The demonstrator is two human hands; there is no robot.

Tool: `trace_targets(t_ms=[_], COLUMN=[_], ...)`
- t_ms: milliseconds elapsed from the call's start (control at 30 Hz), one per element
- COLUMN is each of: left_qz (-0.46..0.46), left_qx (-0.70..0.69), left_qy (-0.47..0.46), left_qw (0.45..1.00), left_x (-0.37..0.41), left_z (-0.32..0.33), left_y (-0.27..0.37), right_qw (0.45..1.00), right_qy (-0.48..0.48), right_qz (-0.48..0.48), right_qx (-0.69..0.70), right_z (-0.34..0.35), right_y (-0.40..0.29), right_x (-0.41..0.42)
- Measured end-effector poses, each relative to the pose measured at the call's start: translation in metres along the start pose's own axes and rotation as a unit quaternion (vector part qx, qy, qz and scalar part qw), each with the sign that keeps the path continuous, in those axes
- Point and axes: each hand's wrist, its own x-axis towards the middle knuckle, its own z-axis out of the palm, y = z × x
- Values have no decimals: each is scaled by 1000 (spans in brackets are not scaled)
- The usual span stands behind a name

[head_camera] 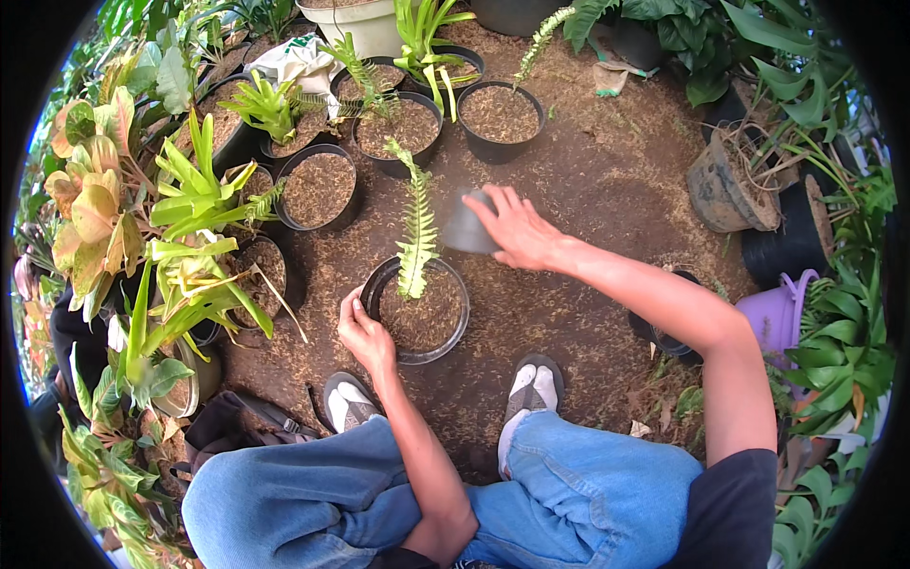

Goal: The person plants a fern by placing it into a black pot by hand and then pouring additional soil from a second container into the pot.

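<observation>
A black plastic plant pot [463, 323] stands on the ground before my feet, filled with brown crumbly potting mix [425, 323]. One upright green fern frond [418, 238] rises from the mix. My left hand [370, 334] grips the pot's left rim, thumb above and fingers outside. To the right of the frond, apart from the pot, my right hand [522, 231] holds a grey object [466, 229] over the ground. Motion blurs this object, so its exact kind is unclear; its far part is hidden behind the fingers.
Several potted plants, including a bromeliad [202, 188] and a mix-filled black pot [318, 186], line the left and far side. At right are a tilted weathered pot [729, 185] and a purple pot [775, 313]. A black bag [242, 427] lies by my left knee.
</observation>
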Motion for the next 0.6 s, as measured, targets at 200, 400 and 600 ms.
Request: trace_targets(t_ms=[200, 400, 600], left_qz=[-10, -18, -29], left_qx=[11, 6, 6], left_qy=[21, 68, 65], left_qw=[1000, 998, 997], left_x=[11, 19, 21], left_z=[-23, -43, -47], left_y=[-10, -31, -32], right_qw=[986, 989, 995], right_qy=[-132, -144, -11], right_qz=[-66, -36, -99], right_qx=[-80, 0, -22], right_z=[-8, -37, 10], right_y=[-15, -11, -23], right_x=[-29, -9, -2])
